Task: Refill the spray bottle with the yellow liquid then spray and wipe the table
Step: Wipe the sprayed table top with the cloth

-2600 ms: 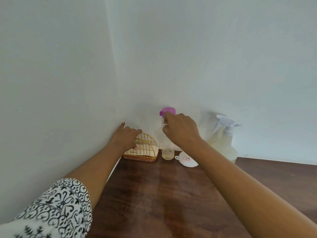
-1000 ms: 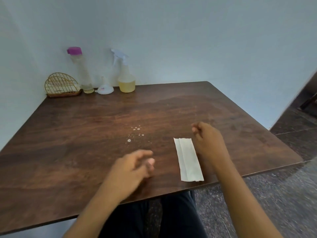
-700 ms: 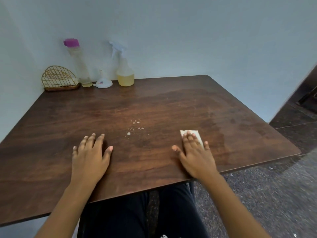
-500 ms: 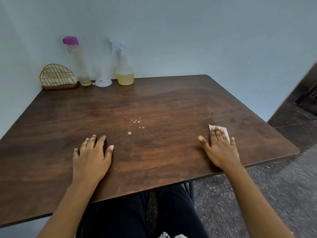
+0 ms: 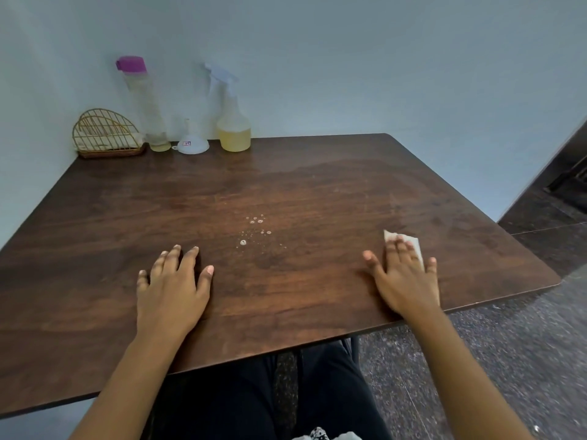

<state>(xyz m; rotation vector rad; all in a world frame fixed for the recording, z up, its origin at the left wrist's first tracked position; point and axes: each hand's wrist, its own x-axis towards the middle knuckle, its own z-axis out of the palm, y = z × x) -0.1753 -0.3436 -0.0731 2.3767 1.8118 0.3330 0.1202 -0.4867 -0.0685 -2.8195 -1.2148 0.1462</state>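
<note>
Wooden table (image 5: 317,185): left hand (image 5: 173,290) flat on it, fingers straight, holding nothing. Right hand (image 5: 405,277) flat near right edge. Spray bottle (image 5: 233,128), part-filled with yellow, stands at back wall. White tissue (image 5: 416,244) pressed under right fingers. Droplets (image 5: 255,230) mid-table.

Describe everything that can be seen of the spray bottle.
The spray bottle is clear plastic by its look, with a pale trigger head on a slim neck and a wide round body. Its lower part holds yellow liquid. It stands upright at the far edge of the table, right of the funnel and apart from it. The left hand and the right hand lie at the near side, not touching it.
</note>
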